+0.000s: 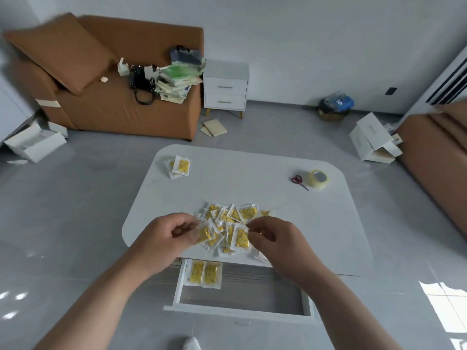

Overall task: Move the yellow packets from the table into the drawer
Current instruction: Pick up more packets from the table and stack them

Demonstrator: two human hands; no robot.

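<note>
The yellow packets [232,228] lie in a loose, glossy pile near the front edge of the white table [252,178] with rounded corners. Our left hand [166,236] and right hand [275,238] curl at the pile's two sides, with the fingertips touching packets; we cannot tell if they pinch any. Below, in the open drawer [242,294], two flat packets [204,272] lie at the left, beside bare grey floor.

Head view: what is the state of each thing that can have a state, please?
drawer: open, two yellow packets lying flat inside.
packet pile: loose heap, not yet moved.
left hand: fingers curled at the pile; grip unclear.
right hand: fingers curled at the pile; grip unclear.
scissors: closed, lying flat.
nightstand: both drawers shut.
</note>
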